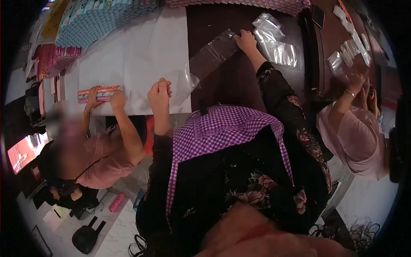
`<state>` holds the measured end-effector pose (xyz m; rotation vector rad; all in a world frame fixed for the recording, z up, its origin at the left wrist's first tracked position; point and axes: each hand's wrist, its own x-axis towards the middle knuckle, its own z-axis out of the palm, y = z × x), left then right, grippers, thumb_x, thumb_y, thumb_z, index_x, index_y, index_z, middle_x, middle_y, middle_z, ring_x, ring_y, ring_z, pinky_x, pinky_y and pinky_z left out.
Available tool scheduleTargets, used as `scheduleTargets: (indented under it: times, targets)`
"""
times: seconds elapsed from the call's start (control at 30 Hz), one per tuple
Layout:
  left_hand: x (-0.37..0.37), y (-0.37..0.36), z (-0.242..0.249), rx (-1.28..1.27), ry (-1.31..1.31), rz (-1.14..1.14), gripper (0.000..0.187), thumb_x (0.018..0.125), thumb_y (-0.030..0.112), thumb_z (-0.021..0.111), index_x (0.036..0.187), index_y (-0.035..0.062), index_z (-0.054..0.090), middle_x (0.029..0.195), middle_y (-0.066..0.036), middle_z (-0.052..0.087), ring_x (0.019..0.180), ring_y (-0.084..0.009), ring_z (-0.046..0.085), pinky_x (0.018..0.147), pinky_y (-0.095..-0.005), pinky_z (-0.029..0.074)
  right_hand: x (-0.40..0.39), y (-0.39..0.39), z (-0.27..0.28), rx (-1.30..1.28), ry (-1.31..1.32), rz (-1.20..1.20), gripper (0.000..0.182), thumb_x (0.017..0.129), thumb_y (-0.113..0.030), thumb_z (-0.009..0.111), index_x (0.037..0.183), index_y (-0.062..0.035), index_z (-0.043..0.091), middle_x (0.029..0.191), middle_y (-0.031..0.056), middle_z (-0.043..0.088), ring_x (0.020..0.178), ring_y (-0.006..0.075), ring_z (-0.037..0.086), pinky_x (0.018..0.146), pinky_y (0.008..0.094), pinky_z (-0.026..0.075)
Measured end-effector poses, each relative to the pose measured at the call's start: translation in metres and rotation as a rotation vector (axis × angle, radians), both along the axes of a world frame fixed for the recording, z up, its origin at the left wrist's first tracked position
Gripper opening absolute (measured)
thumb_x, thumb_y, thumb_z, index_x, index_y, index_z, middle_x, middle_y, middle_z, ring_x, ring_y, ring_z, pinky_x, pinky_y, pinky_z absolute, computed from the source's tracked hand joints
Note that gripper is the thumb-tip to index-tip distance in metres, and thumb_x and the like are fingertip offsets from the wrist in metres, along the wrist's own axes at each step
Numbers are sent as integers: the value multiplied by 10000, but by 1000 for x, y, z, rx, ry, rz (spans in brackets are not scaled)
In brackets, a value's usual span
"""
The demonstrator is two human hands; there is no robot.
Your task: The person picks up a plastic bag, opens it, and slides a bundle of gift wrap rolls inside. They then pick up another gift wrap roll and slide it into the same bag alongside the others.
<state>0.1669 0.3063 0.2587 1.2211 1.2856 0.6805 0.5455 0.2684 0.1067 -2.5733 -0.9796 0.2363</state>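
My left hand [159, 93] is closed on the near end of a long clear plastic bag [205, 60] that stretches across the dark table [231, 81]. My right hand [246, 40] pinches the bag's far end. The bag lies partly over a white sheet [132, 55] covering the left part of the table. I wear a purple checked apron over dark floral sleeves.
A pile of clear bags [276, 40] lies beside my right hand. A person on the left holds a bundle of tubes [97, 93]. Stacked tubes [98, 19] fill the table's far left. A person in pink [355, 132] handles small packets [349, 51] on the right.
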Motion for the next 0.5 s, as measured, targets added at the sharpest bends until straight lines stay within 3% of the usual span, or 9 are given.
scheduleTargets:
  times: [0.03,0.1,0.13,0.23,0.27,0.3,0.37,0.4,0.5]
  targets:
    - [-4,3,0,-1,8,13,266,962,225,577,918,-28,648,735,-19,576,623,-82,508,550,-233,424,-4,-3,-6,-1,8,13,397,811,-379,699,1070,-87,628,1094,155,620,1063,406,579,839,547,491]
    - [-11,9,-1,70,-42,44,232,963,195,573,975,-28,635,742,-24,576,609,-87,504,546,-228,423,-12,-15,-18,23,-271,87,361,805,-348,702,1033,-78,629,1095,138,628,1016,385,592,795,544,489]
    - [-14,13,0,65,-35,48,232,963,195,573,975,-28,635,742,-24,576,609,-87,504,546,-228,423,-14,-15,-23,7,-249,81,297,796,-326,703,937,-72,639,1045,128,646,959,383,600,759,528,486]
    - [-19,20,2,98,8,129,189,961,165,554,984,-6,631,726,-20,588,603,-71,520,538,-206,435,-8,-21,-37,88,-85,75,258,797,-308,701,854,-62,645,957,138,667,913,382,619,776,504,495]
    - [-19,24,1,107,9,139,172,958,147,553,995,-6,623,742,-35,608,608,-79,540,534,-211,443,-3,-27,-43,247,72,25,242,808,-288,693,830,-50,654,894,167,673,879,390,629,765,470,498]
    - [-20,29,3,122,15,159,157,954,129,551,1006,-5,615,758,-50,627,613,-86,560,529,-217,451,7,-35,-53,364,287,-11,241,818,-260,685,861,-25,651,829,151,666,814,327,651,727,435,500]
    - [-21,37,6,106,-35,170,164,939,142,575,982,-10,620,790,-82,657,625,-115,596,514,-235,465,0,-62,-17,583,855,-177,166,835,-166,676,863,-6,639,753,24,599,687,144,572,640,314,494]
    - [-18,40,9,80,-75,194,172,935,150,583,973,-13,624,791,-85,658,623,-121,598,511,-241,467,-4,-77,0,647,1114,-235,142,886,-127,637,947,0,642,818,10,610,699,137,565,677,285,498]
    - [-15,46,15,62,-159,203,203,924,176,594,907,-16,655,770,-74,647,613,-121,586,518,-246,467,-4,-126,-4,792,1433,-350,182,946,-74,560,1084,35,611,973,44,639,839,154,612,769,289,508]
